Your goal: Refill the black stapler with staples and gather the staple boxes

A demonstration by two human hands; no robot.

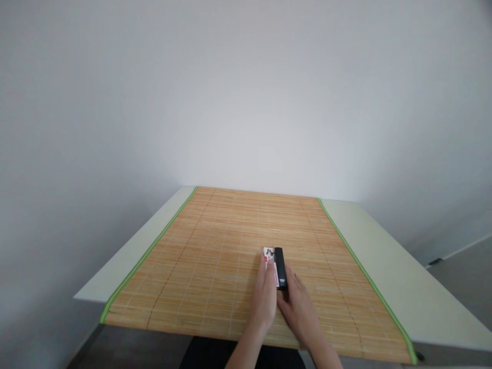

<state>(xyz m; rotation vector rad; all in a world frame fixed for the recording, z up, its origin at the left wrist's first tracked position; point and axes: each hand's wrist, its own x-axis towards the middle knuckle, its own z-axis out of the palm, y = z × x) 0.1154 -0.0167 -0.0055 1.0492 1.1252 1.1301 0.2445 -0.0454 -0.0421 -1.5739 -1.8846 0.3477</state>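
Note:
A small white box [270, 253] with red and dark print lies on the bamboo mat [215, 246]. Right alongside it is a slim black oblong thing [281, 266], stapler-like, with small white lettering at its near end. My left hand [263, 297] grips the box, fingers along its left side and thumb on top, covering part of the print. Against the near right side of the black thing rests my right hand [302, 310], its thumb by the near end and its fingers along the side. The two things stand side by side between my hands.
The mat has green edging [357, 259] and covers the middle of a white table [384, 266]. A plain pale wall [253, 102] rises behind the table's far edge. My dark-clothed lap [207, 353] is below the near edge.

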